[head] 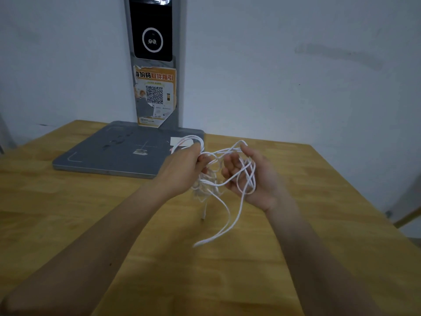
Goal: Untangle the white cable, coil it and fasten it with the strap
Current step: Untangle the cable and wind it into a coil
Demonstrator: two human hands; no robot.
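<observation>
A tangled white cable (224,210) hangs between both hands above the wooden table (68,224). My left hand (182,167) grips a bunch of its loops, which stick out above the fist. My right hand (252,179) is palm-up with curled fingers, and several strands run across the palm and round the fingers. A loose loop droops below the hands, and one plug end dangles near the middle. I see no strap.
A grey flat scale base (109,151) with a tall column (155,65) carrying a black screen and an orange QR poster stands at the table's back, against the white wall. A small white label (176,140) lies on the base, just behind my left hand.
</observation>
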